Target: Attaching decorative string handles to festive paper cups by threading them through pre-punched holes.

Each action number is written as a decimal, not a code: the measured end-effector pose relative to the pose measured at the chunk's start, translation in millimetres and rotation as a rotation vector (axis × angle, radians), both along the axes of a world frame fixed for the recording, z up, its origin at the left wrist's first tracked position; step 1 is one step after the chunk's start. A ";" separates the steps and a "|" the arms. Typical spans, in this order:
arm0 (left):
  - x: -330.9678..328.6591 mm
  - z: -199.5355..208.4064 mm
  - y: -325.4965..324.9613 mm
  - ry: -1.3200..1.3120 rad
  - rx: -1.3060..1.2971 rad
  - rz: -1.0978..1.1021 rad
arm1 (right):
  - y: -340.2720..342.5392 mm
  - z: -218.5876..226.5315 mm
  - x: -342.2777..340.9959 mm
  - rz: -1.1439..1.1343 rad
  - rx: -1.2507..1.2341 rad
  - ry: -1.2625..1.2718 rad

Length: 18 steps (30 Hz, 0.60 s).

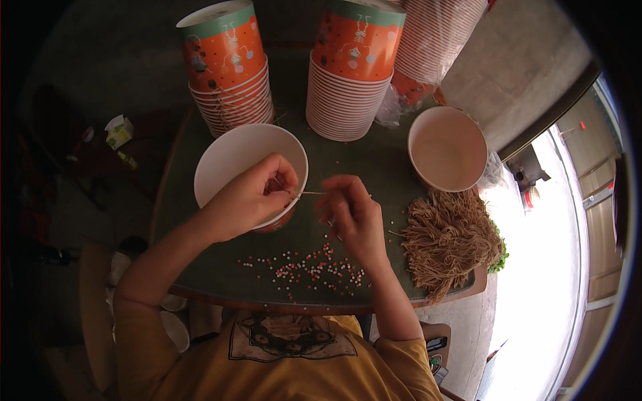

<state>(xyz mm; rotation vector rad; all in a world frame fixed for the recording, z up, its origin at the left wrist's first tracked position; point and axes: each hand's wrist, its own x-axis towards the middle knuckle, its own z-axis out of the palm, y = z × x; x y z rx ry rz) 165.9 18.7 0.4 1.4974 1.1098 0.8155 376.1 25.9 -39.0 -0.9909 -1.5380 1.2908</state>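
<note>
My left hand (257,190) is closed in a pinch over the near right rim of a white-lined paper bucket (224,154). A thin tan string (311,193) runs from its fingertips across to my right hand (354,217). The fingers of my right hand are curled together on the string's other end, beside the bucket. Whether the string is fixed to the bucket's rim cannot be made out. Many small pink, red and white beads (317,271) lie scattered on the dark green table (200,257), just in front of my hands.
Two tall stacks of orange and green paper buckets (231,50) (354,40) stand at the back, upside down. A plastic-wrapped stack (438,33) is behind them. At right are a pale-lined bucket (447,150) and a heap of tan strings (451,244), near the table's edge.
</note>
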 end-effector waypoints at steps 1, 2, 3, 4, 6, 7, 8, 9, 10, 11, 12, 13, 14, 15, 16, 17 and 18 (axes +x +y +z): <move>1.2 -3.0 -1.3 0.001 0.002 0.001 | 0.1 -0.3 -1.0 0.001 0.002 0.001; 3.6 -6.2 -3.5 0.052 0.157 0.018 | 0.0 -0.5 -2.2 -0.034 0.077 -0.025; 5.6 -7.1 -4.9 0.104 0.312 0.036 | 0.4 1.0 -5.2 -0.068 0.152 -0.050; 7.6 -4.8 -6.5 0.107 0.312 0.040 | -1.8 5.7 -7.7 -0.060 0.250 -0.152; 12.7 4.3 -10.2 0.089 0.182 0.094 | -7.7 17.8 -13.0 -0.045 0.371 -0.347; 13.7 5.5 -11.5 0.091 0.183 0.097 | -7.9 17.2 -14.8 -0.042 0.373 -0.344; 14.2 6.3 -12.7 0.143 0.257 0.101 | -7.6 15.8 -16.4 -0.075 0.385 -0.382; 14.1 6.7 -13.9 0.194 0.330 0.103 | -7.5 14.4 -17.4 -0.109 0.395 -0.420; 13.1 5.8 -14.2 0.195 0.329 0.106 | -6.5 12.7 -17.8 -0.106 0.395 -0.419; 11.8 4.0 -14.0 0.242 0.412 0.124 | -4.7 10.6 -17.9 -0.105 0.391 -0.345; 11.7 2.8 -13.7 0.287 0.494 0.138 | -3.3 7.9 -17.3 -0.109 0.385 -0.274; 12.8 4.1 -14.9 0.286 0.493 0.135 | -2.2 3.7 -17.8 -0.111 0.383 -0.275; 14.8 6.7 -17.4 0.358 0.598 0.143 | -1.3 -1.0 -18.9 -0.063 0.288 -0.115; 15.9 7.7 -18.7 0.430 0.703 0.154 | -0.5 -3.5 -20.2 -0.014 0.192 0.045; 16.6 6.3 -18.6 0.429 0.703 0.151 | -1.4 -3.0 -20.3 -0.016 0.192 0.044; 17.4 3.8 -18.2 0.404 0.710 0.163 | -3.3 -1.5 -20.1 0.003 0.169 0.007; 17.8 1.7 -17.7 0.381 0.716 0.176 | -5.3 0.4 -20.3 0.024 0.146 -0.029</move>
